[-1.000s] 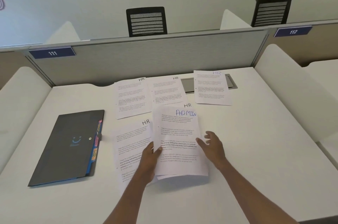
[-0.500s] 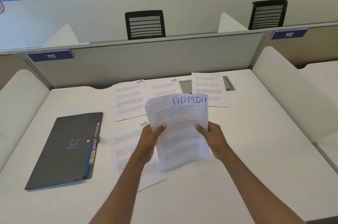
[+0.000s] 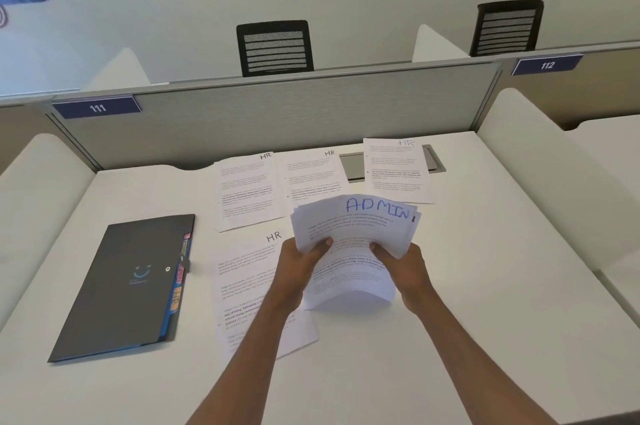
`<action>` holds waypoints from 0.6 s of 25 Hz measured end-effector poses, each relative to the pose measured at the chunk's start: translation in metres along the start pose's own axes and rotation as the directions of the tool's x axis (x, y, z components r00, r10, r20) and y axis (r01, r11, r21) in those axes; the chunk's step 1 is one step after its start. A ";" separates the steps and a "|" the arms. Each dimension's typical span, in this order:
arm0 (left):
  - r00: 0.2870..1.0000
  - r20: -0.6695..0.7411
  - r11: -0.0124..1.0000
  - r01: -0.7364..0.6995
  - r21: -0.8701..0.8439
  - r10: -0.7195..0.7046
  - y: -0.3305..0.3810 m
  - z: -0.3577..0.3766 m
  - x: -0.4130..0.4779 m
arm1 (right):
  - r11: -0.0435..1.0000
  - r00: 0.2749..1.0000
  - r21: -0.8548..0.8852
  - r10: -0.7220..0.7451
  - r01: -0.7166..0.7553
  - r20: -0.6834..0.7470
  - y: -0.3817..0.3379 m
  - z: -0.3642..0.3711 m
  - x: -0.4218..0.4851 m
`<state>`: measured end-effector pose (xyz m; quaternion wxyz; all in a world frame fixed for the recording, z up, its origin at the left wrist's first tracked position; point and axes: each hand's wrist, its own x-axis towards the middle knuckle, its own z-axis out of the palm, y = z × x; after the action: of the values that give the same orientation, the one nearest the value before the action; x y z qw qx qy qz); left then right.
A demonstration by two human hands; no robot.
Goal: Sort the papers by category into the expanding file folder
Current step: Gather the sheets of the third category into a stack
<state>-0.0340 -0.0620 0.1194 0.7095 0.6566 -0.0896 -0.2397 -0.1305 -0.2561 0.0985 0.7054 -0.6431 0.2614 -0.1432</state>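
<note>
A stack of white sheets headed ADMIN [image 3: 353,234] is held upright above the desk, its bottom edge touching the tabletop. My left hand [image 3: 301,260] grips its left side and my right hand [image 3: 403,263] grips its right side, thumbs on the front. Several sheets marked HR lie flat: one at the back left [image 3: 247,189], one at the back middle [image 3: 311,175], one at the back right [image 3: 398,171], and one under my left forearm [image 3: 249,279]. The dark grey expanding file folder [image 3: 128,286] lies closed at the left, coloured tabs along its right edge.
A white desk [image 3: 485,303] bears everything. A grey partition [image 3: 294,119] stands along the back, white curved side dividers at left and right. A metal cable hatch [image 3: 353,166] is set in the desk at the back, partly covered by paper. Two black chairs stand beyond the partition.
Both hands picked the ADMIN stack up off the desk and stood it upright. One second ago it lay nearly flat with my right hand open beside it.
</note>
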 end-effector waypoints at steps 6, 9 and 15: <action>1.000 -0.004 0.999 -0.015 0.047 0.015 -0.004 0.009 -0.004 | 1.000 0.999 0.016 0.021 -0.021 0.028 0.005 -0.005 -0.006; 1.000 0.019 0.998 -0.025 0.065 0.023 -0.005 0.009 -0.005 | 0.999 0.999 0.036 0.011 -0.013 0.052 0.005 -0.009 -0.010; 0.997 0.049 0.995 -0.060 0.073 0.057 0.002 0.008 -0.003 | 0.996 0.998 0.078 -0.039 0.035 0.048 -0.013 -0.014 -0.009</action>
<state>-0.0393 -0.0674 0.1229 0.6890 0.6738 -0.1344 -0.2306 -0.1434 -0.2646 0.1125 0.7331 -0.6236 0.2262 -0.1500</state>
